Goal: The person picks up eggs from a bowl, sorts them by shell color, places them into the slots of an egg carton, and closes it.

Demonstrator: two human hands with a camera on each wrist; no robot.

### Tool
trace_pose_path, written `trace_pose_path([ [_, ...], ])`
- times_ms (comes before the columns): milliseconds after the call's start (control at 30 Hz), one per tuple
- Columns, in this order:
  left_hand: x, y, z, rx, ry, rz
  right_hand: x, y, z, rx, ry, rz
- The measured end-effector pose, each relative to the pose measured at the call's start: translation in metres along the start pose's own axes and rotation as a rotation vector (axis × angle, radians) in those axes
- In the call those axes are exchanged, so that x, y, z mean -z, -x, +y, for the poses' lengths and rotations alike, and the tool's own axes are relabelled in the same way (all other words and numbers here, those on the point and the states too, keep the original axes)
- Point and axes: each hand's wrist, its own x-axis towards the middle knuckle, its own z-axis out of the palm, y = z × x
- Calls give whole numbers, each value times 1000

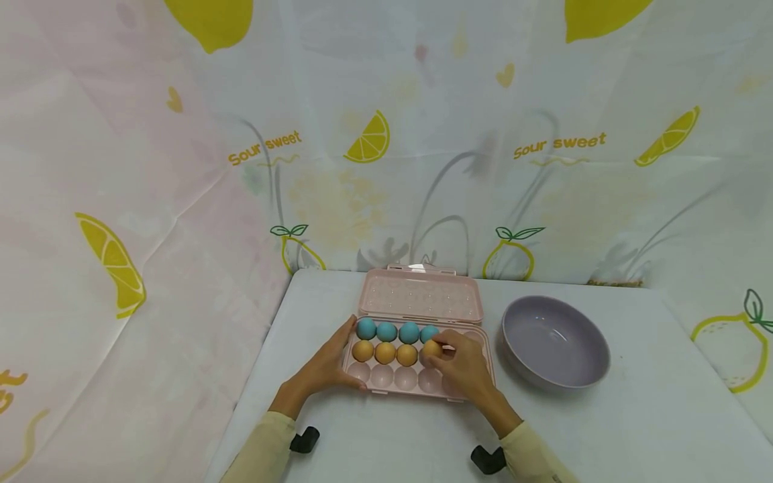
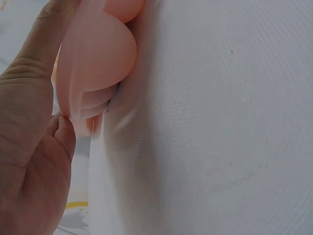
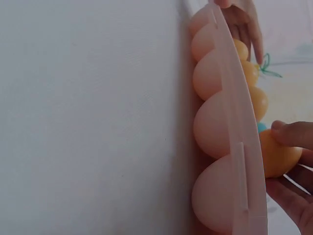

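A pink plastic egg carton (image 1: pixel 417 394) lies on the table with its lid (image 1: pixel 419 295) folded back. Several blue eggs (image 1: pixel 386 331) fill part of the rear row, and three orange eggs (image 1: pixel 385 353) sit in the middle row. My left hand (image 1: pixel 326 365) grips the carton's left end, thumb along the front edge; the left wrist view shows it against the carton's side (image 2: pixel 100 54). Between thumb and fingers my right hand (image 1: pixel 465 365) pinches another orange egg (image 3: pixel 281 154) at the middle row, right of those three. Front-row cups show bare, and this hand hides some right-hand cups.
A purple-grey bowl (image 1: pixel 552 342) stands on the white table (image 1: pixel 392 443), right of the carton. Behind the table hangs a lemon-print cloth (image 1: pixel 410 201). Black wrist-worn pieces (image 1: pixel 304 439) show beside both sleeves.
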Motion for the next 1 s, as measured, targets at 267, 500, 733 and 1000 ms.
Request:
trace_pose_path([
  [267,0,0,0,-13,-3,6,-5,2,2,-49,28,-6],
  [500,-1,0,-1,9,-9,3,-8,4,7,-72,83,-8],
  [733,0,-1,1,7,-5,5,-9,5,10,-53,171,-5],
  [1000,0,-1,1,4,-16,0,-9,5,10,-40,176,-8],
])
